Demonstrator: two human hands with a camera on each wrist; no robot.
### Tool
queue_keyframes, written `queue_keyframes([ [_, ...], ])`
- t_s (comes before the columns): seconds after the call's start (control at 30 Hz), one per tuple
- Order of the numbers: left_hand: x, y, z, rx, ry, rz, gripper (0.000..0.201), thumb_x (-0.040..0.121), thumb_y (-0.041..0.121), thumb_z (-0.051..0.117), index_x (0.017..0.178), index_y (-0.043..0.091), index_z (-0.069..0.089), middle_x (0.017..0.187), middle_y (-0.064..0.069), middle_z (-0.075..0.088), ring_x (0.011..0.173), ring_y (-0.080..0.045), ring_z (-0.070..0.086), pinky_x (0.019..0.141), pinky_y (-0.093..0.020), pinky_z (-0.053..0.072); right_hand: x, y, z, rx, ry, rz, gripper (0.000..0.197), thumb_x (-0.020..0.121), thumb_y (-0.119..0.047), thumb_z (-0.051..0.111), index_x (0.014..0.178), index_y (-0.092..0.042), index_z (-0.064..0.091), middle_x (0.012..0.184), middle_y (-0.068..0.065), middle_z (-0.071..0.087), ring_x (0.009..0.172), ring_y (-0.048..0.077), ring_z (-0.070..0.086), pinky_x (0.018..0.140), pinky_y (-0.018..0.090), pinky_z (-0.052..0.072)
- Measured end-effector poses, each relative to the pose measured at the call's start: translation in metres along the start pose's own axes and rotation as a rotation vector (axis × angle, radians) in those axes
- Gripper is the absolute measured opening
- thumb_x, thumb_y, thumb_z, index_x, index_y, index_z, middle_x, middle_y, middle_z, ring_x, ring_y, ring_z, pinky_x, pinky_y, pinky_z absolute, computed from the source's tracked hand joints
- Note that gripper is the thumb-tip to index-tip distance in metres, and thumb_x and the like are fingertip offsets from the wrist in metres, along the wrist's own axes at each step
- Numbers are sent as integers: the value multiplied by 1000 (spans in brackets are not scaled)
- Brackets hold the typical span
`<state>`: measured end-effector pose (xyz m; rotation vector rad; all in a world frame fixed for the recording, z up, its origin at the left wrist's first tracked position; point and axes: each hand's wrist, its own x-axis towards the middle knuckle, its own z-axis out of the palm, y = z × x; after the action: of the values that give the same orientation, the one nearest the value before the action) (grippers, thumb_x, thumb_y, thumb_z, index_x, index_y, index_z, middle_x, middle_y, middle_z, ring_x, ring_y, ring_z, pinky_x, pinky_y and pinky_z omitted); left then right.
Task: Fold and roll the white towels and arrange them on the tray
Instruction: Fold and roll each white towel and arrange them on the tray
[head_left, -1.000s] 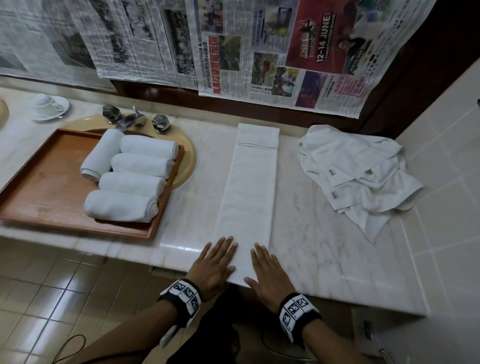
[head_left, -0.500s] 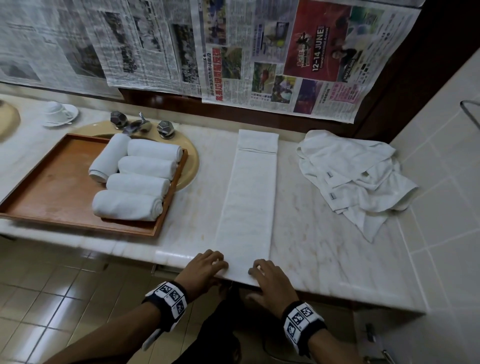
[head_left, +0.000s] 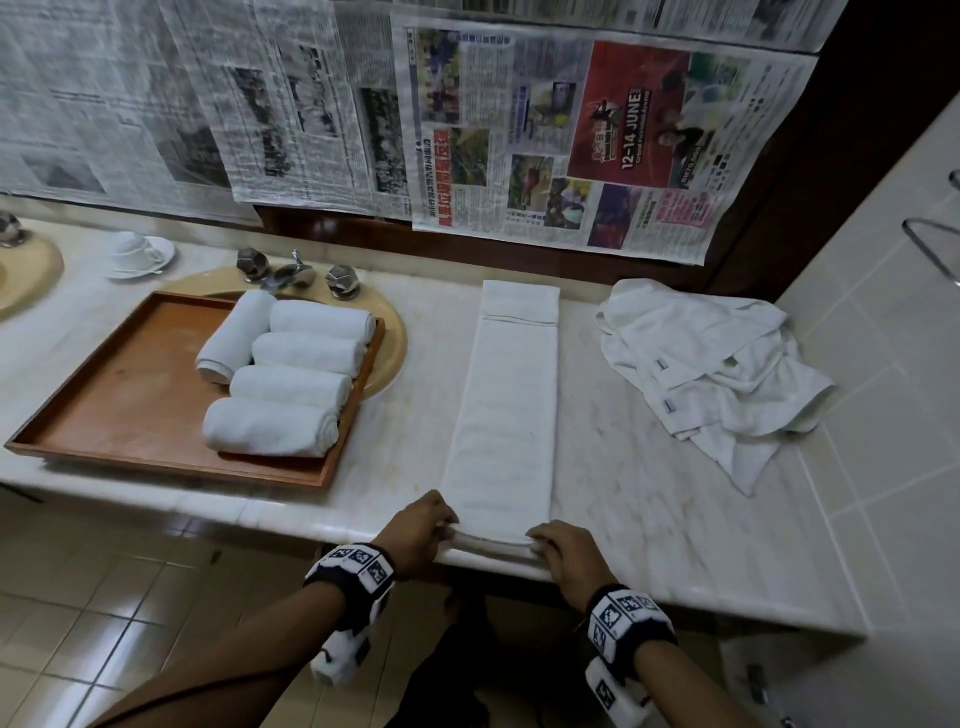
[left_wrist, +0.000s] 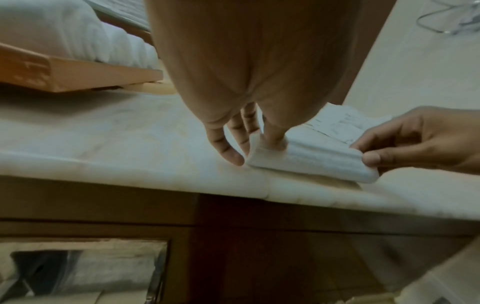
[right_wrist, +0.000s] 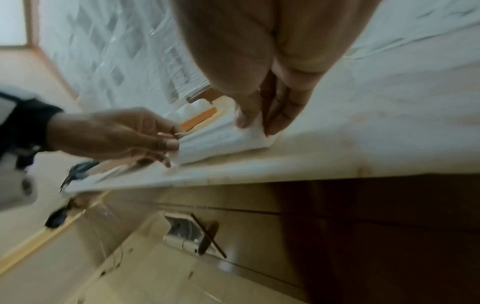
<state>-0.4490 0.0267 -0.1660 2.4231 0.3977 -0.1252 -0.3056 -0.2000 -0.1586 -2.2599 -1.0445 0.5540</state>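
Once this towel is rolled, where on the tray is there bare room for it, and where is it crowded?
The tray's left half is bare wood, bordered by its left rim and the rolled towels. The right half is crowded: five rolls fill it up to the right rim. Both hands, left hand and right hand, grip the long towel's near end.

Left hand (head_left: 415, 530) and right hand (head_left: 563, 553) side by side, fingers curled in a pinching grip.

Gone from flat palms to curled fingers — left hand (head_left: 415, 530) and right hand (head_left: 563, 553) now pinching the strip towel (head_left: 501, 415) near end, lifted off the tabletop (head_left: 649, 493) — first turn started.
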Motion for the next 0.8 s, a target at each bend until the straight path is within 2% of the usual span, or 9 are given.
queue_keyframes([
  [0.07,5,1,2,-16,-15,-40,19,94,14,58,108,8,70,110,-9,62,101,-27,61,87,-27,42,3,-1,-1,45,5,101,15,88,-5,64,97,-7,75,96,7,70,91,19,65,84,22,46],
  [0.13,9,1,2,-61,16,-89,17,89,12,65,106,10,70,105,-8,67,97,-24,62,84,-24,42,4,-4,0,92,18,221,15,84,-5,66,93,-14,73,97,4,68,90,19,67,87,34,52],
  [0.23,14,4,-1,-108,96,-154,20,79,13,76,96,18,67,93,1,65,83,-15,57,77,-27,44,4,-8,3,-3,63,287,13,83,-14,70,85,-25,63,91,-6,63,83,13,62,77,28,50],
  [0.37,12,9,1,137,67,-23,11,80,12,71,84,22,69,93,2,60,85,-22,58,68,-31,42,0,-11,5,-280,57,210,5,90,-29,61,88,-26,64,96,-10,60,89,12,59,70,29,43],
  [0.43,9,5,2,271,23,96,18,69,15,81,75,27,70,82,7,61,76,-21,58,59,-29,39,1,-10,7,-370,39,140,6,88,-30,65,84,-25,67,95,-11,60,92,7,56,66,22,38],
  [0.5,7,0,2,358,-21,164,17,68,31,83,81,28,73,84,9,65,79,-19,60,60,-30,43,0,-5,8,-423,-14,62,20,67,-37,83,67,-27,65,80,-14,58,76,1,54,57,10,34],
  [0.6,8,-6,-1,365,-52,156,31,81,33,73,110,20,71,111,1,67,103,-24,58,81,-36,44,1,5,7,-478,-108,22,38,42,-61,86,59,-33,67,74,-18,58,66,6,57,48,19,44],
  [0.7,9,-2,-6,343,-83,166,25,88,26,64,108,12,70,110,-8,67,104,-30,58,85,-37,45,4,7,3,-547,-54,-53,39,35,-54,92,58,-34,67,73,-18,59,64,7,59,49,22,45],
  [0.8,8,-4,-6,334,-51,230,34,88,36,46,87,11,69,94,-7,67,90,-30,60,72,-37,47,6,4,0,-587,5,-122,30,47,-43,92,60,-32,67,73,-17,60,67,10,59,51,25,45],
])
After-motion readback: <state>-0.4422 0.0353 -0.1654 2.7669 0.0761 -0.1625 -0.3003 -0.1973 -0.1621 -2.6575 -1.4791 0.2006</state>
